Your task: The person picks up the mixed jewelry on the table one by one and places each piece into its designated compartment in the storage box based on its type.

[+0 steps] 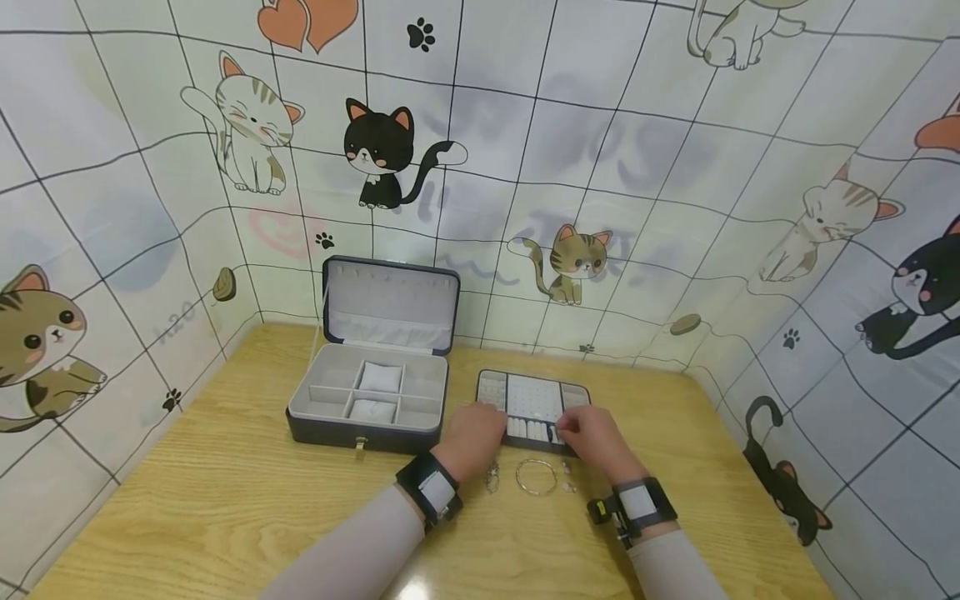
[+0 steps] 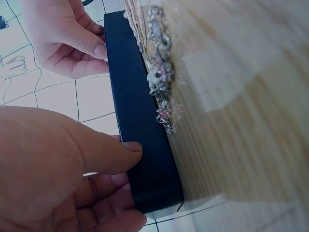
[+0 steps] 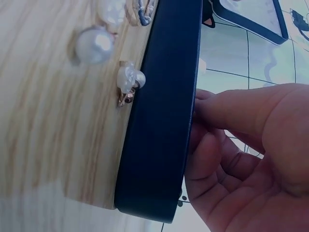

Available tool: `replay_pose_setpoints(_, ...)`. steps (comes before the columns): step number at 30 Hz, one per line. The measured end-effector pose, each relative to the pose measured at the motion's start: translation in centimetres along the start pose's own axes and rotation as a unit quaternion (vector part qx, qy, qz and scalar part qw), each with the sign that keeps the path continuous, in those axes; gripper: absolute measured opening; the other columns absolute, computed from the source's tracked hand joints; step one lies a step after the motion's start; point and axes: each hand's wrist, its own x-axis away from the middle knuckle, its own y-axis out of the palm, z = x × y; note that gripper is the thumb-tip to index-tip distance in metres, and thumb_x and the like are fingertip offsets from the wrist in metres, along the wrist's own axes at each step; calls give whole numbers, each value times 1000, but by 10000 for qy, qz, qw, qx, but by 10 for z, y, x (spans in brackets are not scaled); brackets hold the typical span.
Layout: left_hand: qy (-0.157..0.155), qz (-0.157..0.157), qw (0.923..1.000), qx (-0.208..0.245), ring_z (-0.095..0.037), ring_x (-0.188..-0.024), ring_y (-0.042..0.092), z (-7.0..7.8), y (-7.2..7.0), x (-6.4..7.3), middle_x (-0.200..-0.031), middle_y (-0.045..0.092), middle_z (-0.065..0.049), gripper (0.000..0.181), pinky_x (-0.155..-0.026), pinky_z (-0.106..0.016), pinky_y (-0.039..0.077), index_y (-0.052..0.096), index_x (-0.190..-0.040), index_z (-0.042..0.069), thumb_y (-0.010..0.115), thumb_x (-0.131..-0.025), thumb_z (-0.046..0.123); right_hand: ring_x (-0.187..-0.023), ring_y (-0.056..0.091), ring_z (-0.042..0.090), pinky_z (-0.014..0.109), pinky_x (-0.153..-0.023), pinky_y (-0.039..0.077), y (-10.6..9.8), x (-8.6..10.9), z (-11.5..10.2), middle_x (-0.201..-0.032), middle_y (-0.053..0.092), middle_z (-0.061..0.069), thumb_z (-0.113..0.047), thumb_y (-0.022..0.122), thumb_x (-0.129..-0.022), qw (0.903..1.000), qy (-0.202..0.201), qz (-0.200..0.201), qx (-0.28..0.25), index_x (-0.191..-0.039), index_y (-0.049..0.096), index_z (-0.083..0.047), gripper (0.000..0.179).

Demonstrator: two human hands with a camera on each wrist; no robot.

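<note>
A shallow jewelry tray [image 1: 534, 398] with a dark rim, white padded ring rolls and small compartments lies on the table. My left hand [image 1: 472, 439] grips its left front corner, the thumb [image 2: 131, 146] against the dark front wall. At the tray's right front, my right hand [image 1: 596, 437] has thumb and fingers together over the ring rolls, where a dark gap shows. In the left wrist view a small shiny piece [image 2: 106, 60] glints at the right thumb tip. The fingers mostly hide it, so its kind is unclear.
Left of the tray stands an open jewelry box [image 1: 405, 429] with compartments and two small cushions. Before the tray lie a bracelet-like chain [image 1: 492, 477], a round bangle [image 1: 536, 477] and pearl earrings [image 3: 129, 79]. A cat-patterned cloth [image 1: 487, 192] hangs around the table.
</note>
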Motion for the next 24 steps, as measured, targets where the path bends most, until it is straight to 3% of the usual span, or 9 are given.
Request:
replay_pose_setpoints(13,19,-104,9999,47,-16,-80,65,-1,-2,0,-85,70,1,5,-63,-31,54,76,-99,19,76,-94,19,-72,56,14,32,-69,50,2,0,2,-75,68,-2,1,79,-86,9996,-172,228,-78,-77,71,-13,19)
replay_pose_setpoints(24,40,-159,9998,103,-16,-81,65,-2,-2,0,-88,71,1,8,-66,-31,54,76,-102,18,76,-95,19,-74,56,14,32,-71,50,2,-1,1,-76,68,-2,1,77,-89,9998,-89,121,-108,-78,73,-14,19)
